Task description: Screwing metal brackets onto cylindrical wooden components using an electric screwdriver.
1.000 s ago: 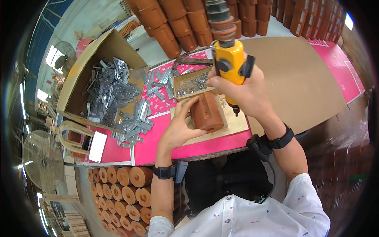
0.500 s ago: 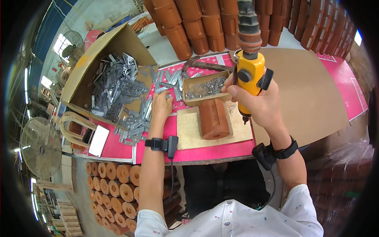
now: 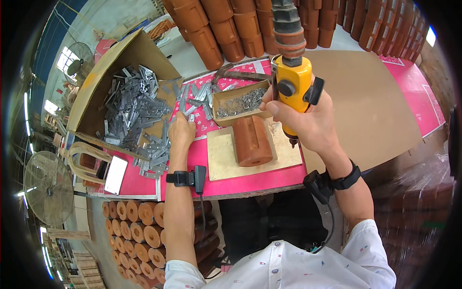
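Room: workshop with stacks of turned reddish wooden pieces behind and below a pink-topped desk [image 3: 144,180].
Far left: standing fan [image 3: 48,188] beside the desk; a phone [image 3: 116,174] lies face up at the desk's left edge.
Cardboard box [image 3: 103,84]: tipped open, spilling grey metal brackets [image 3: 132,106] across the pink top.
Left hand [image 3: 181,132]: palm down on the loose brackets at the edge of the spill, fingers curled onto one piece; whether it is already pinched I cannot tell.
Advice: pick a single bracket cleanly, not a tangled pair, before bringing it across.
Small box [image 3: 240,103]: open, full of screws, just behind the board.
Wooden block [image 3: 252,140]: reddish-brown, rounded top with grooves, lying on a pale board [image 3: 221,159] in the middle of the desk, touched by neither hand.
Right hand [image 3: 308,123]: fingers clenched round a yellow power screwdriver [image 3: 293,89], bit pointing down just right of the block; keep it upright and clear.
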{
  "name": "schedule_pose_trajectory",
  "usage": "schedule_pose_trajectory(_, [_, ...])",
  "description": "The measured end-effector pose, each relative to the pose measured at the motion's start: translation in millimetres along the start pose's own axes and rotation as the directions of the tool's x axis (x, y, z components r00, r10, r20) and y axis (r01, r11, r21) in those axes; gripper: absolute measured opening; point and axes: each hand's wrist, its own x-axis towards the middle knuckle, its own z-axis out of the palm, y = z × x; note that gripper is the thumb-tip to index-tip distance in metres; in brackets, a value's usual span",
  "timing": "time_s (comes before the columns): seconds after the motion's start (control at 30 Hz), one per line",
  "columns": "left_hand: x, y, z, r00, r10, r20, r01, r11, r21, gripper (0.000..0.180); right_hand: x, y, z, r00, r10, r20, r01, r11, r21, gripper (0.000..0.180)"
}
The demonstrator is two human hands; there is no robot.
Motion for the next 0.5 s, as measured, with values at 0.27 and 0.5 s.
schedule_pose_trajectory(0.27, [-25, 38, -46, 0.996, 0.086, -0.011, -0.077, 0.818, -0.57, 0.012, 3, 2, 4, 0.999, -0.037, 0.004, 0.037, 0.998, -0.042, 0.026])
schedule_pose_trajectory(0.5, [-29, 82, -57, 0.904, 0.363, 0.226, 0.071, 0.393, -0.917, 0.023, 6, -3, 13, 1.0, 0.001, 0.0, -0.001, 1.0, 0.004, 0.029])
